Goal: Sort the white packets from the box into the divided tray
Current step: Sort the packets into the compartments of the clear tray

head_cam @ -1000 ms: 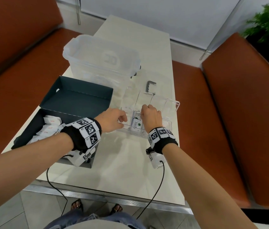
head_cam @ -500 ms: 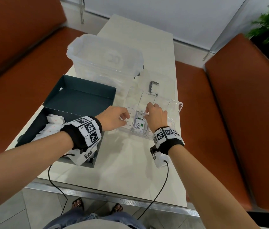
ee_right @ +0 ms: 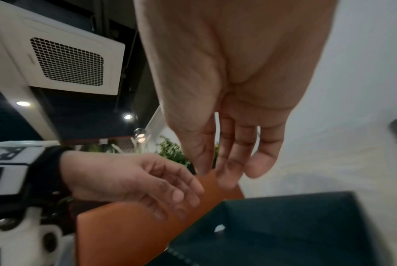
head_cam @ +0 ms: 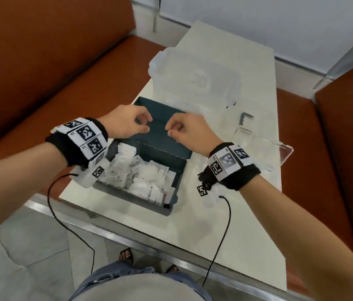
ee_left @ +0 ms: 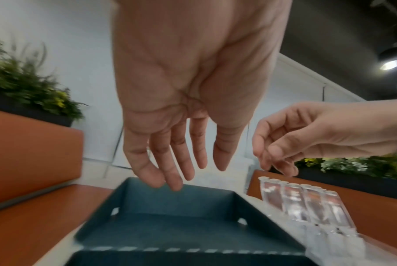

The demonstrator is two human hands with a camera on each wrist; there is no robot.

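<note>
Left hand: the left hand hangs above the open lid of the dark box, palm down. In the left wrist view its fingers are loose, a little bent and spread, and they hold nothing.
Right hand: the right hand is beside the left one, also over the lid, with a small gap between them. Its fingers hang relaxed and slightly curled, with nothing in them.
Forearms: both come in from the near edge of the table and meet over the box.
White packets: the white packets lie piled in the box, below the wrists.
Divided tray: the clear divided tray stands on the table just right of the box, beyond the right wrist; its content is too blurred to tell.
</note>
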